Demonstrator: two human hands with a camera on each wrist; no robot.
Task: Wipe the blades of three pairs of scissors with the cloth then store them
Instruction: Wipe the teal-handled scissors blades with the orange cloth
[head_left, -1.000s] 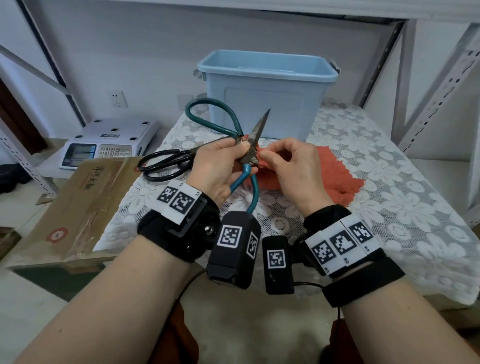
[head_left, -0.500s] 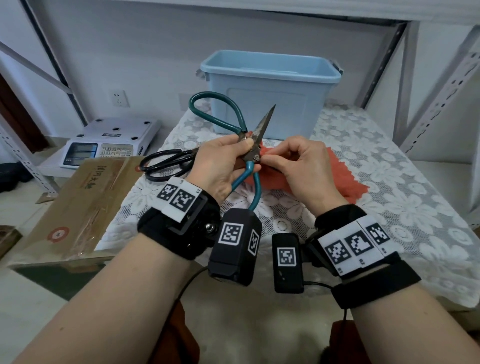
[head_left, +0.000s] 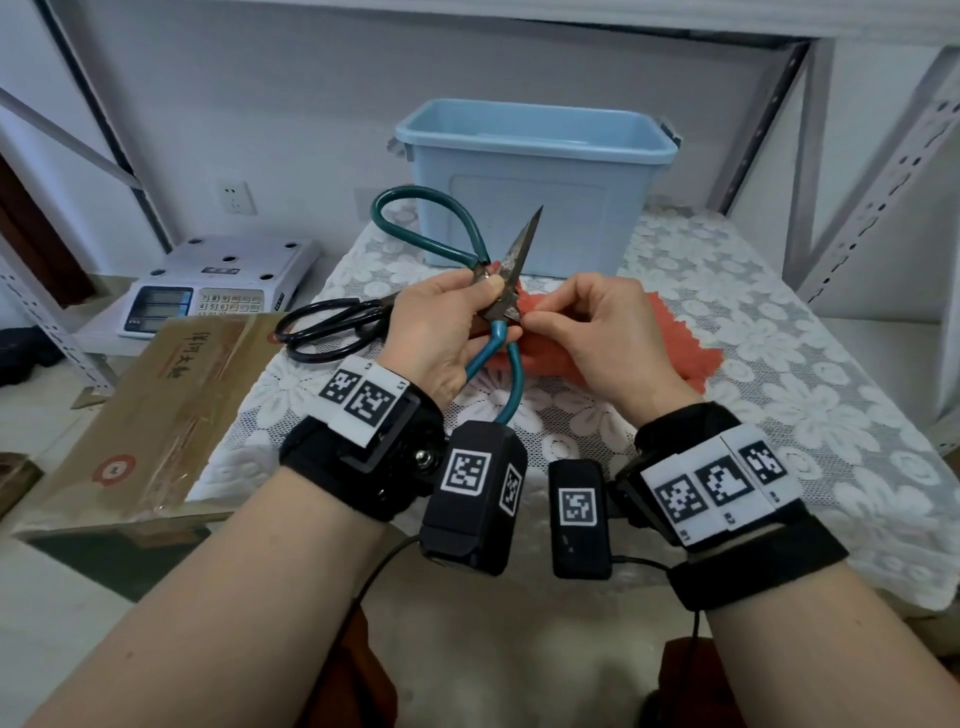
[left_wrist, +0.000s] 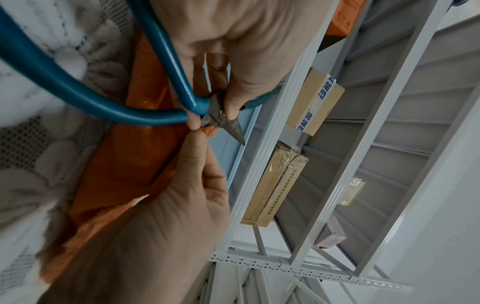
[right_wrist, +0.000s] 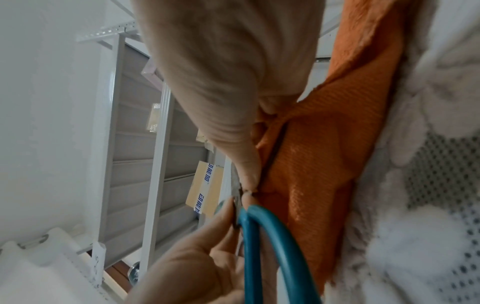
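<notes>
My left hand grips the large steel scissors with teal-coated loop handles at the pivot, fingers and thumb curled round the metal, blade tips pointing up and away from me. My right hand pinches a fold of the orange-red textured cloth against the base of the blades, thumb and fingertips closed tight on it; the rest of the cloth trails down onto the lace-covered surface below and to the right of that grip.

The risk, as I judge it, is the edge. My right fingertips sit just beside the bare blade with only a thin fold between; if the cloth slips while I draw it toward the tip, skin meets steel. My left grip so near the pivot gives little leverage, so the handles could swing and the blades part or close on the cloth.

The black-handled scissors lie on the surface beyond my left hand, and the pale blue plastic storage bin stands beyond both grips. I cannot see a third pair.

Against half a second ago, both hands and the scissors stand in nearly the same pose; the cloth pinch has stayed at the blade base, so the stroke has barely advanced.
</notes>
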